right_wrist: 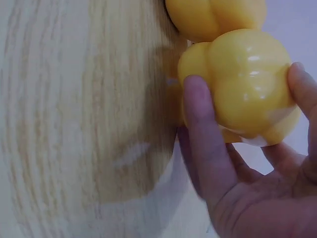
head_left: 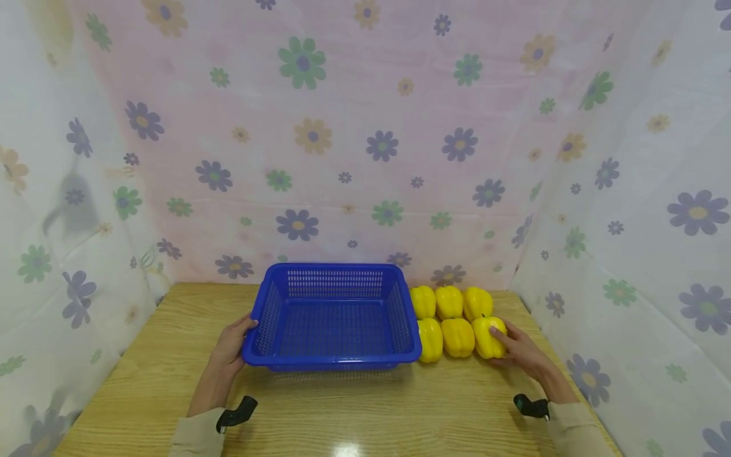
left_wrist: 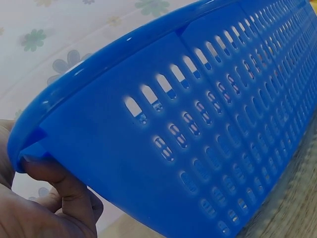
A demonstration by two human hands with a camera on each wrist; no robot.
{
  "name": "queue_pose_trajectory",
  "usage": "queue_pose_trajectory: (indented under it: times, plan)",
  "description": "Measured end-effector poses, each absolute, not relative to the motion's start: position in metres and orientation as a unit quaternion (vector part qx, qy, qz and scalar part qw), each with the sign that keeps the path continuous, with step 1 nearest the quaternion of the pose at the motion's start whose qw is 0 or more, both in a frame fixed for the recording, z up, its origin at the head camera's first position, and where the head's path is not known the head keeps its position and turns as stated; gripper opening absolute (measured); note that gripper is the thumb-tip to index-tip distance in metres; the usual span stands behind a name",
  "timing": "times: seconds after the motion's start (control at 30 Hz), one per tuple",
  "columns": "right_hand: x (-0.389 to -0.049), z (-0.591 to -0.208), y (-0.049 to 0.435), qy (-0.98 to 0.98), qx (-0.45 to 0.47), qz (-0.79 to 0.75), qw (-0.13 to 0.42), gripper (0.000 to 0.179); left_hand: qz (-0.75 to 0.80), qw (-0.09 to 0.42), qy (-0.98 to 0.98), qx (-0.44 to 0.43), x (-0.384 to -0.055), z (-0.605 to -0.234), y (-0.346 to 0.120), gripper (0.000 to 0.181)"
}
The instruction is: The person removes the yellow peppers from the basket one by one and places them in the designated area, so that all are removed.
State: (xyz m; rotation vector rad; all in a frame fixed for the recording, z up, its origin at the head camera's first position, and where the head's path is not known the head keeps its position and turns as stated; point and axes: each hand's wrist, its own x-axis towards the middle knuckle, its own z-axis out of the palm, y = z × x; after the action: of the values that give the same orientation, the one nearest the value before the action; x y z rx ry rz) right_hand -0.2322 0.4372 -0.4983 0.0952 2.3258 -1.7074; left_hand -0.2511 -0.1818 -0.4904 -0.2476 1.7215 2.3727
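A blue plastic basket (head_left: 331, 362) with slotted walls stands on the table, its inside bare. My left hand (head_left: 230, 343) grips its left rim, and in the left wrist view the fingers (left_wrist: 74, 193) curl under the lip. At the front right corner of a group of yellow bell peppers, my right hand (head_left: 522, 348) holds one bell pepper (head_left: 487, 337). The right wrist view has thumb and fingers around that glossy pepper (right_wrist: 247, 84), which is close against a neighbouring pepper (right_wrist: 213, 17). Its underside is partly hidden by the hand.
Other yellow bell peppers (head_left: 459, 336) stand in two rows just right of the basket. The wooden table (head_left: 365, 412) is bounded by flowered cloth (head_left: 342, 158) at the back and both sides. Dark wrist mounts (head_left: 237, 414) sit at the sleeves.
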Motion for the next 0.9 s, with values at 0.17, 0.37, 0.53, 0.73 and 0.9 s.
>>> queue_pose_trajectory:
  times: [0.17,0.37,0.53,0.73,0.9]
  plan:
    - [-0.2344,-0.4988,0.4396,0.807,0.036,-0.573,0.138,0.074,0.803,0.100,0.582,-0.083,-0.2510,-0.4904,-0.1819,0.066]
    - [-0.2357,-0.4965,0.4397,0.819,0.053,-0.552,0.150,0.078,0.802,0.100,0.583,-0.080,-0.2500,-0.4889,-0.1815,0.065]
    - [-0.2368,-0.4931,0.4378,0.830,0.055,-0.533,0.152,0.079,0.802,0.100,0.584,-0.078,-0.2486,-0.4873,-0.1811,0.065]
    - [-0.2373,-0.4909,0.4367,0.839,0.047,-0.522,0.150,0.079,0.805,0.097,0.581,-0.076,-0.2482,-0.4870,-0.1813,0.064]
    - [-0.2380,-0.4896,0.4357,0.841,0.039,-0.517,0.155,0.081,0.804,0.096,0.582,-0.078,-0.2491,-0.4870,-0.1819,0.065]
